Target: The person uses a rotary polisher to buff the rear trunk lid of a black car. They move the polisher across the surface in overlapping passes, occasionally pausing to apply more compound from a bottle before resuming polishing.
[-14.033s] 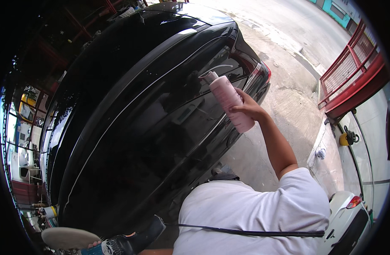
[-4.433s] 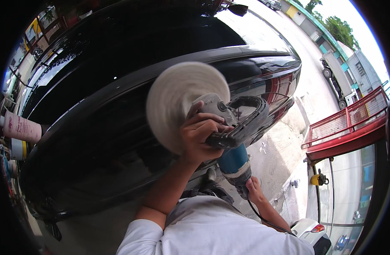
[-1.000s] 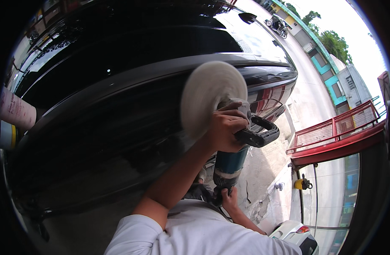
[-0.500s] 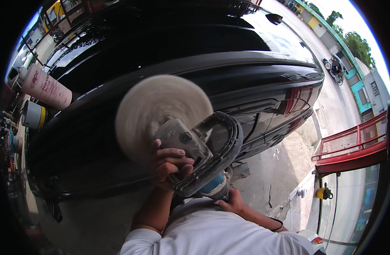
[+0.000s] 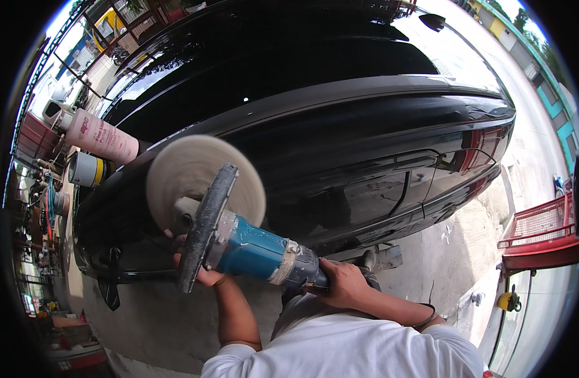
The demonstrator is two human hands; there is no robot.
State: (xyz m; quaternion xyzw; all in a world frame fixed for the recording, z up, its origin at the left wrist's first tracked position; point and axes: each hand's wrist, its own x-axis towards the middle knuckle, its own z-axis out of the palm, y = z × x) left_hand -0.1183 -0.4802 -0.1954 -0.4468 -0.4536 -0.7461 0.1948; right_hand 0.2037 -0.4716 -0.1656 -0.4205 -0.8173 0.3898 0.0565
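Observation:
A teal and black car polisher slants across the view, its round, off-white pad at the left blurred as if spinning. Behind the pad lies the glossy black side of a car; whether the pad touches it, I cannot tell. My right hand is wrapped round the polisher's rear grip, close to my white shirt. At the front end, my left hand grips by the head, its fingers partly hidden behind the dusty black loop handle.
A pink bottle and a grey tin with a yellow band appear beyond the car's left end. A black mirror-like part juts from the car's lower left. At the right are a red railing and concrete floor.
The polisher has swung left and turned, so its teal body now shows side-on. Its pad sits farther left. Both hands have kept hold, and the whole view has shifted slightly.

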